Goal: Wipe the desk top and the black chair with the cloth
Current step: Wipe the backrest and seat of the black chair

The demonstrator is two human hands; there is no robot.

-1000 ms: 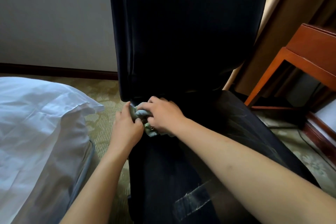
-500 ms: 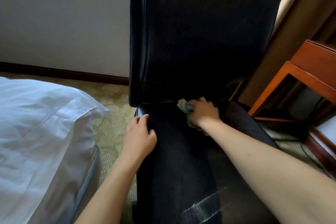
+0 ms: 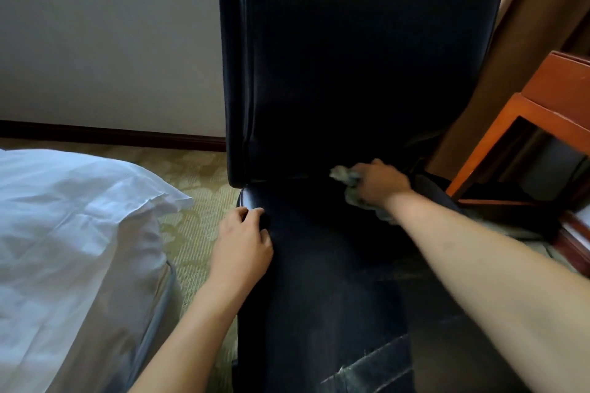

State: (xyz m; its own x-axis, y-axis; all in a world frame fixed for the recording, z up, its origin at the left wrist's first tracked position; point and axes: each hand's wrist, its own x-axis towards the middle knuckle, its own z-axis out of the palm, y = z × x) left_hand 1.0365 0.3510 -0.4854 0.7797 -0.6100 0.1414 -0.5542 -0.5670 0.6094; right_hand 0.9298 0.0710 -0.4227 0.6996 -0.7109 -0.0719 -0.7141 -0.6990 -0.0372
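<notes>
At the back of the seat, where it meets the tall backrest, the cloth [image 3: 346,176] is sitting bunched up under your right hand [image 3: 381,183]. Your right fingers are curling over it and pressing it down on the black chair [image 3: 335,265]. A bit of cloth is poking out on the left of your hand and a bit more is showing near your wrist.

The crease between seat and backrest is running from side to side, left to right. Your right hand is sitting toward the right end of that line. So the part not under the cloth is lying to the left of your grip, and the whole seat is stretching back toward you. I think the next wipe is going to follow that line or pull toward your body.

Your left hand [image 3: 242,242] is resting on the left edge of the seat, near the back corner. Its fingers are bending softly and holding nothing. It is well apart from the cloth, so your right hand is the one doing the work.

Beside the chair on the left, a white bed [image 3: 73,233] is sitting. On the right, a wooden table [image 3: 536,112] is standing.
</notes>
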